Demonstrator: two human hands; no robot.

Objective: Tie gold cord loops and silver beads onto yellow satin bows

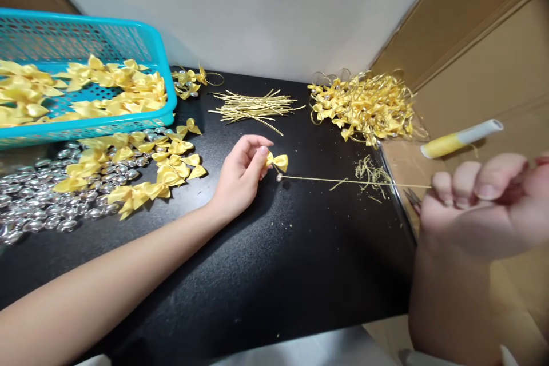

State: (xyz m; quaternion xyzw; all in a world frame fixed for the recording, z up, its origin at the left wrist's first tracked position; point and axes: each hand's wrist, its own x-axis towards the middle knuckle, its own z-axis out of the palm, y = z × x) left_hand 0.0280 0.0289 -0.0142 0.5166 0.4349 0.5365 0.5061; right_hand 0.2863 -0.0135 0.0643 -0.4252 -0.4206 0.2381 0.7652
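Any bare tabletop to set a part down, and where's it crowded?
Largest: black tabletop, nearer the wearer than the stretched gold strand, between left hand and right hand; scattered specks. Smaller: beyond that strand, between the strand bundle and the bow-ring pile. Crowded: left side with turquoise basket, silver beads and loose bows; right edge with clippings.

1 left hand (241, 174), 1 right hand (480, 206), 1 teal basket (168, 77), 1 held bow (281, 162), 1 taut cord (317, 179), 1 tube (463, 138), 2 looped-bow piles (364, 106). Bundled cords (257, 106), loose silver beads (38, 194), loose bows (170, 175): many each, overlapping, exact count unreadable.
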